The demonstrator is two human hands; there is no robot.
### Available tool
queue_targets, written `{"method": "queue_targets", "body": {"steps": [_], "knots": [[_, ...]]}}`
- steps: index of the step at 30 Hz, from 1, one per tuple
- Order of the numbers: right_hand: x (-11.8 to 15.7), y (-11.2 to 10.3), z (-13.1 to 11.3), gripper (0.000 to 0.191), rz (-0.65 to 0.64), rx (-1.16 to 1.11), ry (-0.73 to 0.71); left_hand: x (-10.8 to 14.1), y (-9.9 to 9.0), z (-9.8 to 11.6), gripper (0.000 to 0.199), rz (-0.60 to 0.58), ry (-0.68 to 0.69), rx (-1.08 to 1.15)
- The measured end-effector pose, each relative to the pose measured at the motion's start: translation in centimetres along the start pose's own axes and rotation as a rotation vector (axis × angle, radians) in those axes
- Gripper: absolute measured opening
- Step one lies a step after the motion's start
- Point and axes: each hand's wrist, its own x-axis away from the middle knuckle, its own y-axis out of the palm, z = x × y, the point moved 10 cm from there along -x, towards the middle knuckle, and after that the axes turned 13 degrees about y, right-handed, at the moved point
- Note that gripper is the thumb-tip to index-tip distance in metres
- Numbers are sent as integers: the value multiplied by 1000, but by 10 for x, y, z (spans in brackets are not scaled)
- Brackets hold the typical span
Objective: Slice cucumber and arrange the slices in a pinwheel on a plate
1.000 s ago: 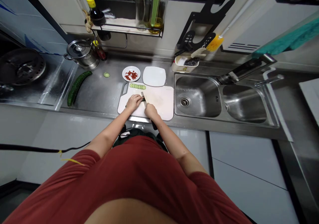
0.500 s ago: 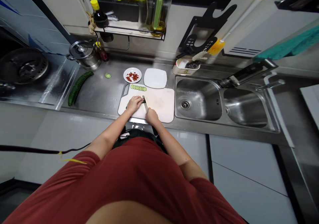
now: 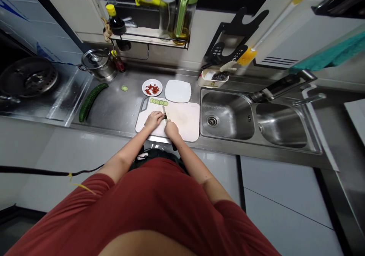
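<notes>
My right hand [image 3: 172, 130] is closed around the handle of a knife [image 3: 165, 112], its blade pointing away from me over the white cutting board [image 3: 184, 121]. Just left of the blade, the fingers of my left hand [image 3: 154, 120] curl over a cucumber piece [image 3: 165, 116]; only its dark green end shows, the rest lies under the hand. Along the board's far edge, several cucumber slices [image 3: 159, 102] overlap in a row. A whole cucumber [image 3: 91, 101] rests on the steel counter to the left, with a lone cut slice [image 3: 124, 88] near it.
Behind the board stand a plate of chopped red pieces [image 3: 152, 87] and a white square plate [image 3: 178, 91]. To the right is a double sink [image 3: 227, 113] with a faucet [image 3: 285, 85]. A lidded pot [image 3: 98, 64] and a wok [image 3: 28, 76] are on the left.
The knife and my right hand have shifted slightly left, and the blade now stands closer to the left fingers. The left hand stays on the cucumber piece. The whole view has shifted a little.
</notes>
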Motion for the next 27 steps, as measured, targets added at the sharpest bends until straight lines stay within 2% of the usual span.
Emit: {"method": "queue_targets", "body": {"steps": [6, 17, 27], "knots": [[0, -4, -2, 29, 6, 6, -4, 1, 0, 1, 24, 19, 27, -11], [22, 10, 25, 27, -39, 31, 20, 1, 3, -2, 25, 12, -3, -7], [14, 6, 15, 26, -11, 16, 25, 1, 3, 0, 24, 10, 1, -17]]}}
